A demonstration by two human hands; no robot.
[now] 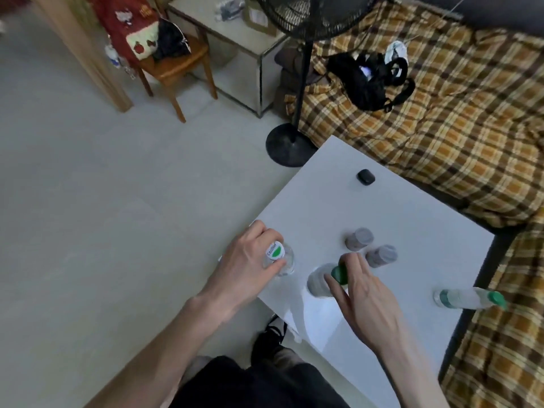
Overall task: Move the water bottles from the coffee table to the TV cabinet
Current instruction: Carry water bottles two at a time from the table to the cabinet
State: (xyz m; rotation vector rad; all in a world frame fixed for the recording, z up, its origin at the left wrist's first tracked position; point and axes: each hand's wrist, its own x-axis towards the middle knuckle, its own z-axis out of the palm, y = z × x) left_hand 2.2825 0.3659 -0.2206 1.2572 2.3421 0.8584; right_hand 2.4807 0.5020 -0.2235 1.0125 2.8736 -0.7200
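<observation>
Fingers [273, 265] of the left hand [247, 260] are wrapped around an upright clear plastic bottle [279, 257] at the white counter [397, 231] edge. The right hand [362, 290] is pinched on a second upright bottle's green cap [338, 273]. A third bottle [468, 298] stands apart near the right edge.

Pale floor [117, 187], plaid sofa [456, 128], standing fan [300, 83]

The left hand [250, 257] gripped a clear water bottle [278, 256] by its neck, under a white cap with a green mark, at the near-left edge of the white table [412, 231]. Just right of that bottle, the right hand [362, 293] closed its fingers around the green cap of a second bottle [322, 279]. Beyond the second bottle stood two grey-topped bottles [359, 238] [381, 255]. Far right of them, another green-capped bottle [468, 298] stood at the table's edge. A small black case [365, 176] lay well beyond.
</observation>
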